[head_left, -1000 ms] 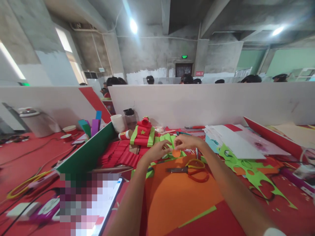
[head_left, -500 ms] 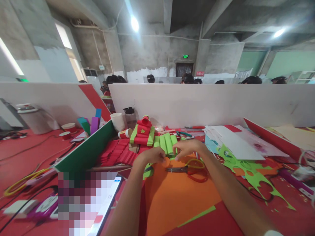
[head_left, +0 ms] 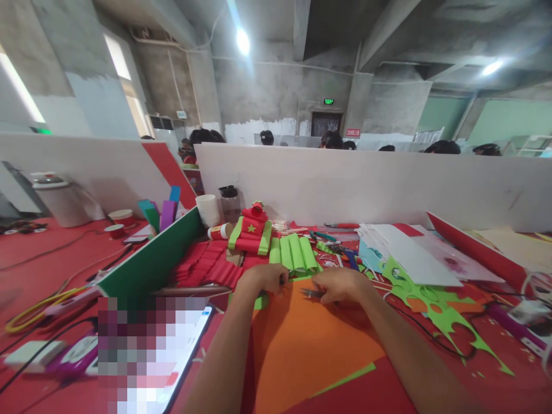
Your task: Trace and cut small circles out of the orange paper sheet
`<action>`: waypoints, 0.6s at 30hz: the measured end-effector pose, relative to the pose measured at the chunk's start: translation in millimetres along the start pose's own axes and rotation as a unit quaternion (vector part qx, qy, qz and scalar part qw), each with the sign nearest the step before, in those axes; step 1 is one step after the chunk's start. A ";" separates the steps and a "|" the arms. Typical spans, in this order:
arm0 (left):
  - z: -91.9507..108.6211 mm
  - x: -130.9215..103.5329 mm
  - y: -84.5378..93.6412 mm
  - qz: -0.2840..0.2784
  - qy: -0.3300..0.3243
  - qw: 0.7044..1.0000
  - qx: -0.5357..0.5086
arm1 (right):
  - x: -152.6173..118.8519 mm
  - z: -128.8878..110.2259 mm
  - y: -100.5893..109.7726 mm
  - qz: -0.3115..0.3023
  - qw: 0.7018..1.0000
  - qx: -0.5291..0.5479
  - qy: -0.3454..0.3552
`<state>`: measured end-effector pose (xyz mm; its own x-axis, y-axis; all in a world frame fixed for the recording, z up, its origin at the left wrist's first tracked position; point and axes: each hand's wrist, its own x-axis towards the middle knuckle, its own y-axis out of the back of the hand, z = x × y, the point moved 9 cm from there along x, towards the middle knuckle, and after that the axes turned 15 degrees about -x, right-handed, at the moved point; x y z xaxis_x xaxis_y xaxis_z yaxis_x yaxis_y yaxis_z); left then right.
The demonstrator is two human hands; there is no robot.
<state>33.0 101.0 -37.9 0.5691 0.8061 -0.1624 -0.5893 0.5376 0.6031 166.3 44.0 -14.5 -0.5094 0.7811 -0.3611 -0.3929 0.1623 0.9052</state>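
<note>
A large orange paper sheet (head_left: 310, 345) lies on the red table, with a red sheet (head_left: 357, 391) under its lower right part. My left hand (head_left: 269, 280) is closed at the sheet's upper left edge; what its fingertips hold is too small to make out. At the upper right of the sheet my right hand (head_left: 342, 283) is closed on the scissors (head_left: 311, 293). Their blades point left toward my left hand, and the palm covers the handles. A thin green strip (head_left: 345, 380) sticks out along the orange sheet's lower edge.
Green paper rolls (head_left: 293, 253), red folded paper (head_left: 207, 264) and a red-green paper model (head_left: 251, 230) stand behind my hands. Left are a phone (head_left: 185, 356) and a green divider (head_left: 150, 259). Cut green scraps (head_left: 444, 310) and white sheets (head_left: 414, 253) lie right.
My right hand has come down onto the scissors, hiding their yellow and red handles. The small orange disc at my left fingertips is out of sight, and that hand has moved slightly left.
</note>
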 end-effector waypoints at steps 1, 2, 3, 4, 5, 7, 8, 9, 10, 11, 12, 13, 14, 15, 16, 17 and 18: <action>0.2 0.2 0.6 0.004 -0.003 1.000 0.000 | -3.5 4.7 1.3 0.006 1.000 0.009 -0.006; 0.4 0.3 0.8 0.006 -0.005 1.000 0.001 | -6.5 9.1 2.4 0.011 1.000 0.018 -0.012; 0.7 0.4 0.8 0.006 -0.005 1.000 0.003 | -9.0 12.9 3.0 0.013 0.999 0.026 -0.018; 1.5 0.4 0.4 0.003 -0.006 1.000 0.007 | -11.0 16.4 2.9 0.011 0.999 0.033 -0.024; 2.8 0.2 -0.6 -0.004 -0.006 1.000 0.012 | -12.5 19.8 2.3 0.006 0.999 0.041 -0.032; 6.2 -0.6 -2.6 -0.017 -0.005 0.999 0.027 | -14.6 26.5 -1.0 -0.010 0.997 0.059 -0.048; 8.1 -1.1 -3.5 -0.023 -0.005 0.999 0.037 | -15.5 30.4 -3.6 -0.021 0.996 0.069 -0.058; 10.1 -1.6 -4.2 -0.027 -0.004 0.999 0.046 | -16.8 35.6 -7.4 -0.034 0.994 0.077 -0.072; 11.7 -2.1 -4.9 -0.030 -0.002 0.998 0.054 | -18.7 42.6 -12.2 -0.051 0.991 0.086 -0.093; 12.7 -2.4 -5.4 -0.031 0.002 0.998 0.059 | -21.1 50.7 -17.5 -0.067 0.986 0.095 -0.117; 13.2 -2.7 -5.9 -0.032 0.006 0.998 0.062 | -24.1 59.5 -22.8 -0.080 0.981 0.104 -0.143; 13.8 -2.8 -6.4 -0.033 0.008 0.997 0.064 | -27.4 68.1 -28.2 -0.091 0.975 0.114 -0.169; 14.7 -3.0 -7.0 -0.035 0.005 0.997 0.067 | -30.2 75.2 -32.8 -0.098 0.970 0.121 -0.186; 16.1 -3.1 -7.2 -0.036 -0.001 0.997 0.071 | -32.4 80.7 -37.2 -0.103 0.967 0.127 -0.195; 17.8 -3.3 -7.0 -0.036 -0.010 0.996 0.076 | -34.1 84.8 -41.5 -0.108 0.964 0.132 -0.202; 19.6 -3.6 -6.7 -0.037 -0.020 0.996 0.083 | -35.4 87.9 -45.5 -0.114 0.962 0.136 -0.206; 20.6 -4.0 -6.3 -0.039 -0.025 0.995 0.090 | -36.4 90.3 -49.3 -0.120 0.960 0.141 -0.210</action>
<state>46.2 89.2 -24.9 0.6403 0.7473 -0.1776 -0.4316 0.5413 0.7216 273.4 62.0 -25.7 -0.0530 0.8654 -0.4982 -0.2073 0.4785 0.8533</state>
